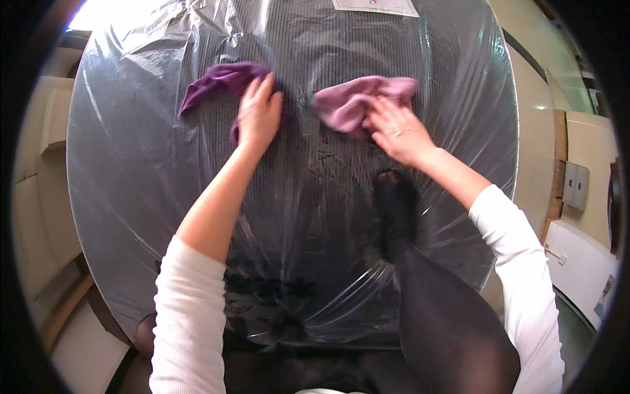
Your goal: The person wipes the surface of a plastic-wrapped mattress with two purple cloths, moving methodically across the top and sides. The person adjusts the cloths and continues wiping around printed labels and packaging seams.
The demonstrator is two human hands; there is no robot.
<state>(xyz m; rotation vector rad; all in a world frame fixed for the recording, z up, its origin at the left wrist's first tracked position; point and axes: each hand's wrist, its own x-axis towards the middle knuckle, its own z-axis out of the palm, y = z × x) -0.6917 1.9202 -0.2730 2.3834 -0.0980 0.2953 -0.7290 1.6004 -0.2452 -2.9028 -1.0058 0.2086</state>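
A dark purple cloth [220,80] lies crumpled on a wide, dark ribbed surface under clear plastic film [289,217]. Flat on its right part rests my left hand [259,118], fingers stretched out over the fabric. To the right is a pinkish-mauve cloth [348,98], bunched in folds. My right hand [398,131] presses on this cloth's lower right side with its fingers extended, slightly smeared by motion. Parts of both cloths are hidden beneath the hands.
My bent leg in black tights [440,295] rests on the film, its foot [396,197] below my right hand. A white printed sheet [377,6] lies at the far edge. A wall socket plate [576,185] and a white cabinet-like piece [577,266] stand at the right.
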